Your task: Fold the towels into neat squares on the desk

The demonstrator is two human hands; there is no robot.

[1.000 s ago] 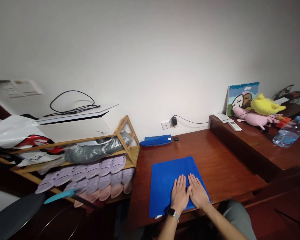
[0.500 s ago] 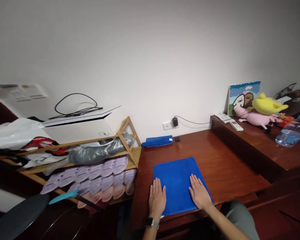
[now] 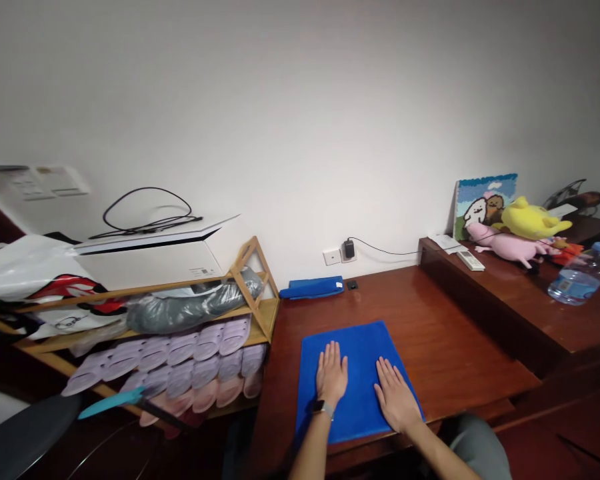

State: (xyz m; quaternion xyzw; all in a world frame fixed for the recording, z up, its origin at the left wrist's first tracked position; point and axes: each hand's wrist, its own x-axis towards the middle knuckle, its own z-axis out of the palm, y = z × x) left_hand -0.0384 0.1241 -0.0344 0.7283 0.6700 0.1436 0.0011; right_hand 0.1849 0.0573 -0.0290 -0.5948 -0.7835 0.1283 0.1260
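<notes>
A blue towel (image 3: pixel 360 353) is spread flat near the front edge of the brown wooden desk (image 3: pixel 445 333). On its left half rests my left hand (image 3: pixel 332 375), palm down with the fingers stretched out; a watch (image 3: pixel 323 408) is on that wrist. My right hand (image 3: pixel 396 397) lies flat on the towel's right side, fingers extended, close to the front right corner. Neither hand grips anything. Against the wall at the back of the desk lies a folded blue towel (image 3: pixel 312 287) with a small white tag.
At left, a wooden rack (image 3: pixel 267 320) holds purple slippers (image 3: pixel 183 348), bags and a white box (image 3: pixel 150 260). To the right, a raised ledge carries plush toys (image 3: pixel 510 245), a remote (image 3: pixel 471 261) and a water bottle (image 3: pixel 583 275). A black plug (image 3: pixel 349 249) sits in the wall socket.
My left hand has moved inward and forward, from the towel's left edge onto its left half. My right hand stays in about the same place. The view has shifted slightly.
</notes>
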